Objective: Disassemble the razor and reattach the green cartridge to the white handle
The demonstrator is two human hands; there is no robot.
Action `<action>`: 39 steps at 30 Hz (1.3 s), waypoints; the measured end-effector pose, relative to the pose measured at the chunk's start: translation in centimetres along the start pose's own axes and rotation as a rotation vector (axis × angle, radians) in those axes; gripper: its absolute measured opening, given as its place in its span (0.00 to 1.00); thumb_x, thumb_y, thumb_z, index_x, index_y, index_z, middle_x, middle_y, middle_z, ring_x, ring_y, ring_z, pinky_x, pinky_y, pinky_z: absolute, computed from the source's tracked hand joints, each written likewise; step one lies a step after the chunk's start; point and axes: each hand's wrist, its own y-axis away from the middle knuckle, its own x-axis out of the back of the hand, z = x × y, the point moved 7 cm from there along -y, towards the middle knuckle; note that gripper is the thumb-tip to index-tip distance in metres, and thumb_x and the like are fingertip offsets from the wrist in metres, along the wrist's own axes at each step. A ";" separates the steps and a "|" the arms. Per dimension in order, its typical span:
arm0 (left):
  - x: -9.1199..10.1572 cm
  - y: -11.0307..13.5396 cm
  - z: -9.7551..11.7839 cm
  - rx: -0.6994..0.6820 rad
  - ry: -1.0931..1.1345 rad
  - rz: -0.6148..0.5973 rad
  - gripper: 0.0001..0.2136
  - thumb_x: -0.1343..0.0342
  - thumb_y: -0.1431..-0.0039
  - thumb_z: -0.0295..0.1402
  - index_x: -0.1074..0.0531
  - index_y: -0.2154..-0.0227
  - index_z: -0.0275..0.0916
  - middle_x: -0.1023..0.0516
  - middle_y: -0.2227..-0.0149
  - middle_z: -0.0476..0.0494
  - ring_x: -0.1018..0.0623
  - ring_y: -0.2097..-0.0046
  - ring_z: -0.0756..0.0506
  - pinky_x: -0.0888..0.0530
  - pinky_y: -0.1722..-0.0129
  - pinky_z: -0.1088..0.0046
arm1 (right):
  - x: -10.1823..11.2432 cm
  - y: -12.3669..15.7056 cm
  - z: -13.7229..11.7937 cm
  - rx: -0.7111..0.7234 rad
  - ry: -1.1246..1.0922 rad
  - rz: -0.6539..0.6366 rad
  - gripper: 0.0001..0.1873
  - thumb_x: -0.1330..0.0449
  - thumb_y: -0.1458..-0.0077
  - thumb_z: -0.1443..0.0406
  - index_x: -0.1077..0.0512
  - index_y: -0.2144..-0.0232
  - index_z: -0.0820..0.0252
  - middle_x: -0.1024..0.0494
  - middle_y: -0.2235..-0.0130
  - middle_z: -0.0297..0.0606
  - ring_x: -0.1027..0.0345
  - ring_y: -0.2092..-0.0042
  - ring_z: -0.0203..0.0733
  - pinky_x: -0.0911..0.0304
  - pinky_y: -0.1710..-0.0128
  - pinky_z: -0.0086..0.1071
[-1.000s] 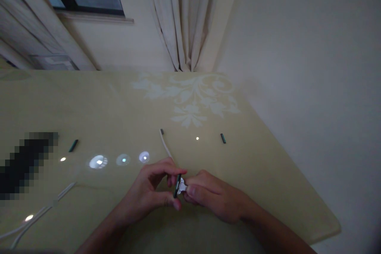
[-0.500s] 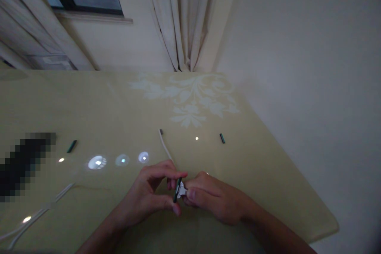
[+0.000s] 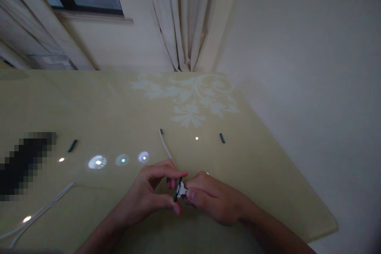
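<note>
My left hand [image 3: 151,190] pinches a narrow dark razor cartridge [image 3: 177,189] by its two ends, between thumb and fingertips. My right hand [image 3: 212,198] is closed around a white razor handle [image 3: 182,190]; only its broad head end shows, and the rest is hidden in the fist. That white end touches the right-hand face of the cartridge. Just beyond my left fingers lies a thin white stick with a dark tip [image 3: 165,145], its near end hidden behind the hand.
On the glossy yellowish table [image 3: 268,182] lie two small dark strips with green edges, one strip [image 3: 72,145] at left and another strip [image 3: 222,138] at right. White cables [image 3: 38,214] run at lower left, near a pixelated dark object [image 3: 24,166]. A wall [image 3: 312,87] borders the table.
Almost nothing differs. Both hands keep the same grip, and the white handle end stays against the cartridge, with only a very slight shift of the right hand.
</note>
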 end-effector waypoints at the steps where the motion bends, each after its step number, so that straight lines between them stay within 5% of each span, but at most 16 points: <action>1: 0.0 0.0 0.0 -0.001 -0.002 0.001 0.26 0.17 0.58 0.36 0.12 0.52 0.48 0.21 0.68 0.46 0.23 0.65 0.47 0.25 0.64 0.71 | 0.0 0.0 0.1 -0.011 0.003 0.002 0.25 0.54 0.23 0.51 0.37 0.71 0.57 0.39 0.72 0.28 0.45 0.70 0.36 0.48 0.67 0.32; 8: -0.2 -0.2 0.2 0.001 -0.002 -0.025 0.25 0.18 0.55 0.35 0.13 0.51 0.51 0.21 0.67 0.48 0.23 0.64 0.48 0.27 0.63 0.74 | 0.0 0.0 0.6 -0.039 -0.036 0.066 0.30 0.54 0.25 0.44 0.41 0.73 0.56 0.40 0.73 0.29 0.46 0.70 0.37 0.49 0.66 0.33; 39: 0.1 -0.2 0.1 0.014 0.047 -0.011 0.22 0.20 0.51 0.39 0.13 0.52 0.47 0.23 0.67 0.47 0.24 0.63 0.47 0.28 0.61 0.72 | 0.0 -0.2 0.3 0.002 -0.171 0.064 0.30 0.54 0.25 0.44 0.41 0.73 0.56 0.42 0.74 0.27 0.49 0.72 0.35 0.50 0.69 0.32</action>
